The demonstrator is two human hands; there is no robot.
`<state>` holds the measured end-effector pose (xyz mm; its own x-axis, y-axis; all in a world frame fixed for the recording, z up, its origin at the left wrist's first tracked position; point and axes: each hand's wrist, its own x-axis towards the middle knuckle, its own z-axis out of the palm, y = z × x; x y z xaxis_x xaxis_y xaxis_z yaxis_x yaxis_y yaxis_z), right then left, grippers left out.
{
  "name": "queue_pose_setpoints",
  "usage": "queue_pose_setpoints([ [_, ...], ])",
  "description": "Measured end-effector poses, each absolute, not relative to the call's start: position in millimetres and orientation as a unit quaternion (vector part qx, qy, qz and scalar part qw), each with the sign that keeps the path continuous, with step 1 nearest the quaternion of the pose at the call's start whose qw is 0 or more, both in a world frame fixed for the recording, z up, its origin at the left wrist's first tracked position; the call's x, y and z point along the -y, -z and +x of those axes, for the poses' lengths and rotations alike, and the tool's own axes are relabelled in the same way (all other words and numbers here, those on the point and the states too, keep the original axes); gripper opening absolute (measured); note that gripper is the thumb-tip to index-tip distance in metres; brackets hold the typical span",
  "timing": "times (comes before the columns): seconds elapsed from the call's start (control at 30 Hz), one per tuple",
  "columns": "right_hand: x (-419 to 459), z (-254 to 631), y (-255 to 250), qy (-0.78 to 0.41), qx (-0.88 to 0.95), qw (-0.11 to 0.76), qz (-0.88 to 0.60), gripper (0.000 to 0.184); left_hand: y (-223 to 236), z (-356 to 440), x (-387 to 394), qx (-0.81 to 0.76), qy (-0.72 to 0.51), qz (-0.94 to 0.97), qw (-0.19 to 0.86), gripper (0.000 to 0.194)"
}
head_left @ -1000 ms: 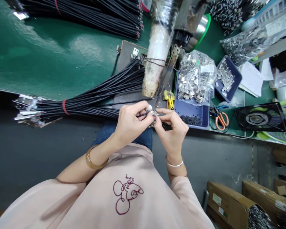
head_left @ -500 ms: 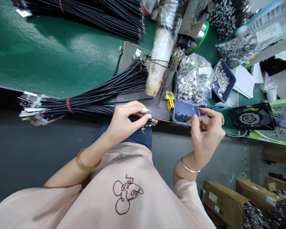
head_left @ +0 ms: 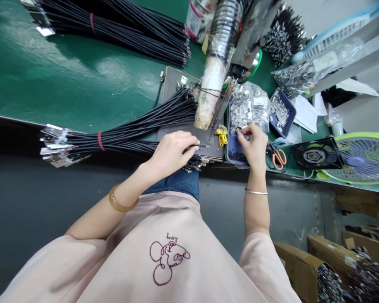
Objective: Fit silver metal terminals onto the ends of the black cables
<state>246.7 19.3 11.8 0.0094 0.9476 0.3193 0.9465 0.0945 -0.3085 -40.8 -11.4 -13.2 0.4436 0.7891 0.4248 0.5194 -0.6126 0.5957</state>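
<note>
My left hand point(head_left: 176, 152) is closed at the front edge of a grey board point(head_left: 177, 126). Between its thumb and fingers runs a black cable point(head_left: 203, 146), whose stripped end sticks out to the right. Beneath and behind that hand lies a bundle of black cables point(head_left: 135, 122) tied with a red band point(head_left: 100, 141). My right hand point(head_left: 254, 145) pinches over a blue-purple tray point(head_left: 235, 146), by a clear bag of metal connectors point(head_left: 255, 105). Whatever sits between its fingertips is too small to make out. Small black pieces point(head_left: 238, 157) lie in the tray's near end.
A soldering iron point(head_left: 224, 105) and a wrapped duct point(head_left: 208, 97) hang over the board. Yellow snips point(head_left: 221, 136), orange-handled scissors point(head_left: 278, 158), a smaller connector tray point(head_left: 282, 118) and a green fan point(head_left: 360, 158) are nearby. Another cable bundle point(head_left: 129, 38) lies at the back.
My right hand has moved left and away from me, from the tray's near corner to beside the connector bag. My left hand now shows a cable end poking out; the scissors have come into view.
</note>
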Motion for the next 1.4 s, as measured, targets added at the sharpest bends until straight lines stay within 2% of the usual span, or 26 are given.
queue_pose_setpoints([
  [0.2, -7, 250, -17, -0.029, 0.704, 0.273, -0.656, 0.006, 14, -46, 21, -0.344, -0.335, 0.852, 0.207, 0.022],
  [0.37, -17, 250, -22, -0.008, 0.769, 0.159, -0.619, 0.01, 15, -43, 21, -0.354, -0.35, 0.837, 0.226, 0.018],
  [0.47, -19, 252, -24, -0.008, 0.767, 0.152, -0.624, 0.009, 12, -44, 22, -0.358, -0.353, 0.825, 0.257, 0.019],
  [0.63, -12, 260, -26, -0.101, 0.711, 0.236, -0.655, 0.007, 3, -45, 19, -0.336, -0.344, 0.824, 0.3, 0.02],
  [0.8, -19, 267, -16, -0.177, 0.634, 0.314, -0.685, 0.013, 2, -38, 15, -0.33, -0.366, 0.814, 0.309, 0.022],
  [1.07, 13, 229, -28, -0.094, 0.607, 0.436, -0.658, 0.017, 5, -30, 18, -0.401, -0.427, 0.712, 0.387, 0.016],
  [1.13, 33, 208, -33, -0.038, 0.616, 0.477, -0.625, 0.011, 3, -29, 19, -0.405, -0.438, 0.687, 0.416, 0.015],
  [1.23, 57, 178, -32, 0.047, 0.671, 0.477, -0.566, 0.004, -1, -28, 20, -0.399, -0.444, 0.646, 0.475, 0.012],
  [1.4, 69, 148, -13, -0.079, 0.691, 0.503, -0.513, 0.014, -3, -28, 22, -0.396, -0.436, 0.625, 0.512, 0.01],
])
